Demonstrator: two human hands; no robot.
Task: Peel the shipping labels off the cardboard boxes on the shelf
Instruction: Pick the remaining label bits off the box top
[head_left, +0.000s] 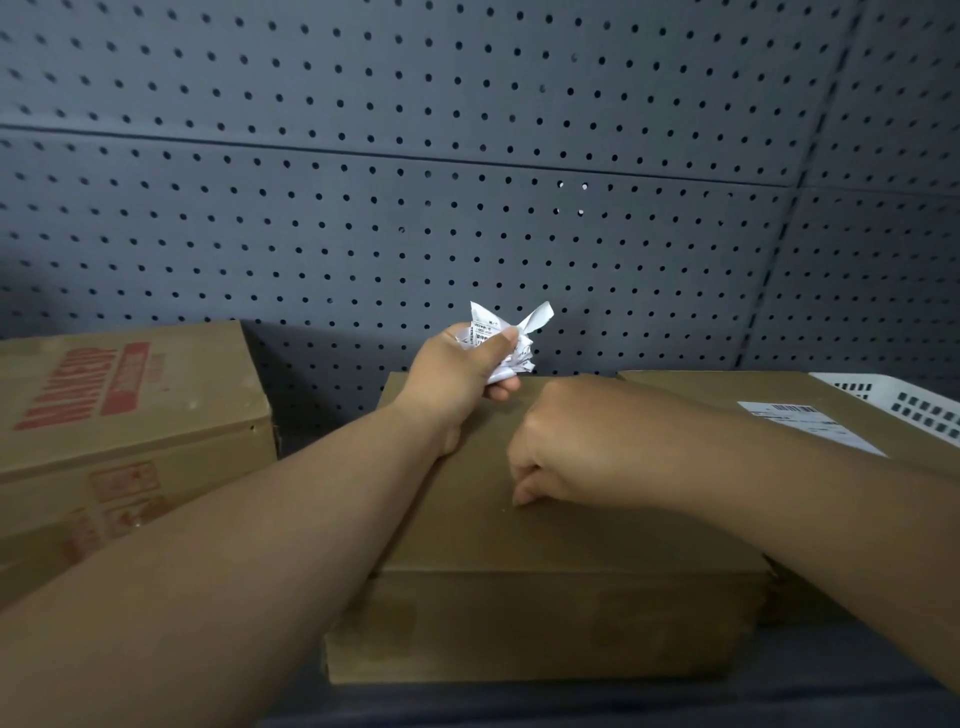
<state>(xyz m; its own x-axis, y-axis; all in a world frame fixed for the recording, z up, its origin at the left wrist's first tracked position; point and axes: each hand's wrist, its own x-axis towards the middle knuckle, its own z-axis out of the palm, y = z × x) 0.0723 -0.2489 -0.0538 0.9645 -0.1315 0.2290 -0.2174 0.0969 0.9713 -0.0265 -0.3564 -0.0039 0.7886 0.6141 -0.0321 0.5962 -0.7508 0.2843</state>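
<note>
1. Pegboard wall (467, 156): slate grey, dotted with even rows of dark holes.
2. Left box (130, 395): brown, red lettering.
3. Middle box (545, 545): plain brown.
4. Crumpled label (511, 343): white, black print.
5. Basket (904, 400): white, slotted grid.

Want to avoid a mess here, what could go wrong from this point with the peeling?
The crumpled labels bulge out of the grip of the left hand and might drop behind the middle box. The fingertips of the right hand pick at that box's top and may tear the cardboard.
</note>
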